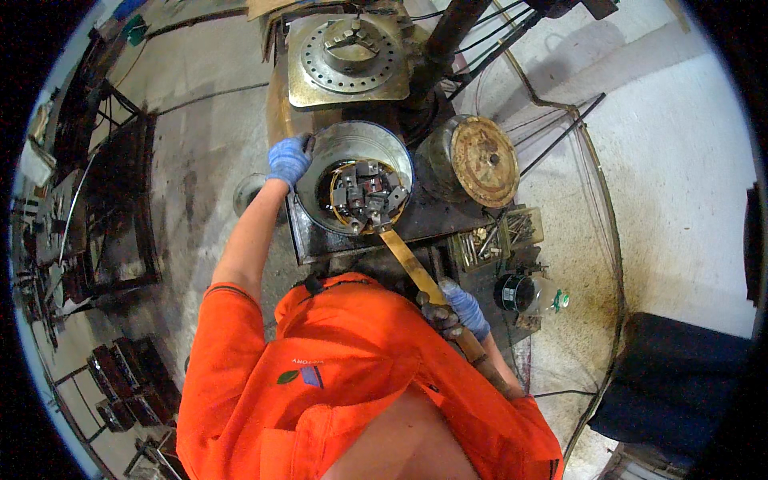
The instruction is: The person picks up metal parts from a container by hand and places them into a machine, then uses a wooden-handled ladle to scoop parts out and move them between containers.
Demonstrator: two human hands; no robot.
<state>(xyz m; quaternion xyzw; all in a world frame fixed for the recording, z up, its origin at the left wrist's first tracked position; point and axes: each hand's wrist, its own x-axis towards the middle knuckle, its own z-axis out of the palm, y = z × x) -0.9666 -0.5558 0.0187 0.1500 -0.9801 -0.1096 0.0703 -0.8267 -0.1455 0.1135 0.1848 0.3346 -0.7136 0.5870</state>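
Observation:
My left hand (290,158), in a blue glove with dark fingertips, is closed on the left rim of a round metal bucket (382,141). Inside the bucket sits a round ladle-like scoop or strainer with a yellowish rim (333,210); its exact kind is partly hidden by its load. Several grey blocky metal parts (366,190) fill it. A long flat yellow-brown handle (406,260) runs from the scoop over the bucket's near edge toward my body. Around that handle my right hand (453,310), gloved likewise, is wrapped close to my right side.
Beyond the bucket stands a machine table with a round chuck (352,54). A rusty-topped drum (485,162) is right of the bucket. Nearer are a tray of metal rods (480,242) and a see-through bottle (544,294). A dark cloth (668,380) lies far right.

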